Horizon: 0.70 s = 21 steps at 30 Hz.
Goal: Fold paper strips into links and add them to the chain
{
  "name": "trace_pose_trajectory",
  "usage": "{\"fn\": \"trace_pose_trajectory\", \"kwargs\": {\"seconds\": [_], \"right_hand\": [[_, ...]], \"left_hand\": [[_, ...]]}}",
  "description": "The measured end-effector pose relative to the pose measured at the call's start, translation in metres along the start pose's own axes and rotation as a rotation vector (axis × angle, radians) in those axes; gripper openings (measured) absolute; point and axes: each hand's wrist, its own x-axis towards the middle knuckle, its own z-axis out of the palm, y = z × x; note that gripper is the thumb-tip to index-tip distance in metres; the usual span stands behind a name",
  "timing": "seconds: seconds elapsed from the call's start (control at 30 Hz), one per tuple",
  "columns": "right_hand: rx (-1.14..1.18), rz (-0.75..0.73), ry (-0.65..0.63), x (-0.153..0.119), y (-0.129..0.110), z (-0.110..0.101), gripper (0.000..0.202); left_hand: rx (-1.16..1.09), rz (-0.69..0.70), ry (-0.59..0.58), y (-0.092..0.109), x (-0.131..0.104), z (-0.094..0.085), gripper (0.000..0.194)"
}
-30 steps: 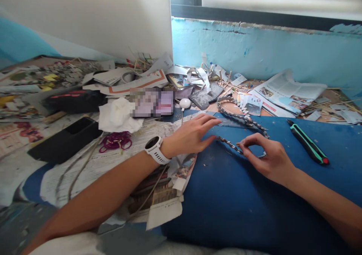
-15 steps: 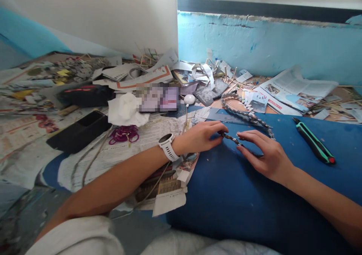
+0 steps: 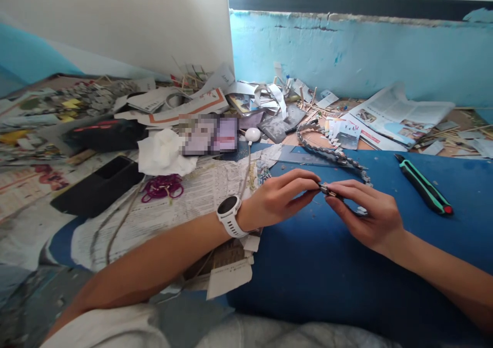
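Note:
Above the blue mat (image 3: 300, 266), my left hand (image 3: 287, 196) and my right hand (image 3: 365, 212) meet at the fingertips. Both pinch the end of a thin folded-paper chain (image 3: 327, 189), dark and silvery, between them. Fingers cover much of it, and part shows beneath my right palm. Beyond my hands, a longer grey stretch of woven chain (image 3: 327, 152) curves back in a loop; whether it joins the held piece is hidden. A white watch (image 3: 231, 215) is on my left wrist.
A green and black utility knife (image 3: 425, 186) lies right of my right hand. Left are purple cord (image 3: 162, 187), white tissue (image 3: 164, 152), a black case (image 3: 98, 186) and newspaper (image 3: 204, 183). Paper scraps and sticks line the back by the blue wall (image 3: 358, 60).
My hands have come together, and my right fingertips have closed on the chain piece. My left hand has shifted slightly right. The view has turned slightly.

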Motion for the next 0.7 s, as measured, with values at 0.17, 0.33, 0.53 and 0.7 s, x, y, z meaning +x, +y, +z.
{"fn": "trace_pose_trajectory", "kwargs": {"seconds": [0.17, 0.33, 0.53, 0.7], "right_hand": [[0.051, 0.038, 0.008, -0.0006, -0.0073, 0.0003, 0.034], [0.064, 0.025, 0.011, 0.0008, -0.0108, -0.0006, 0.034], [0.065, 0.016, 0.011, 0.0012, -0.0094, -0.0001, 0.034], [0.064, 0.027, -0.005, 0.0005, -0.0091, 0.0003, 0.034]], "left_hand": [[0.155, 0.144, -0.006, -0.0014, -0.0041, -0.0007, 0.03], [0.212, 0.16, -0.013, 0.0005, -0.0027, -0.0019, 0.027], [0.211, 0.168, -0.004, 0.0024, -0.001, -0.0015, 0.029], [0.241, 0.124, -0.061, 0.0009, -0.0037, -0.0013, 0.026]]}}
